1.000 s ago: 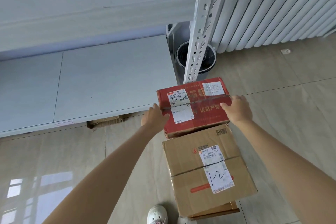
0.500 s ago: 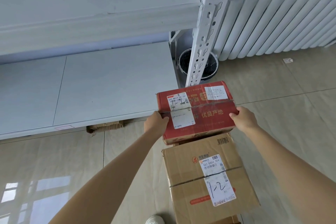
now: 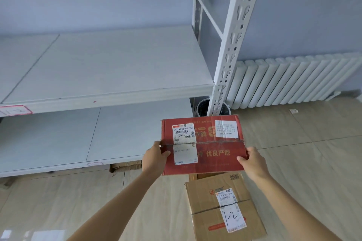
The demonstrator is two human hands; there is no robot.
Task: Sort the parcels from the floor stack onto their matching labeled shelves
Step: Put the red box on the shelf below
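Both hands, left [image 3: 154, 159] and right [image 3: 252, 160], grip the red parcel [image 3: 202, 145] by its sides (thumbs on top).

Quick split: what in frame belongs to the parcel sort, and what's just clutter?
Job:
- red parcel, gripped by left hand and right hand
- brown parcel marked 1-2, on the floor stack
- shelf rack, with shelf label

Lying about:
- radiator
- black bucket behind the rack post
- flattened cardboard under the bottom shelf
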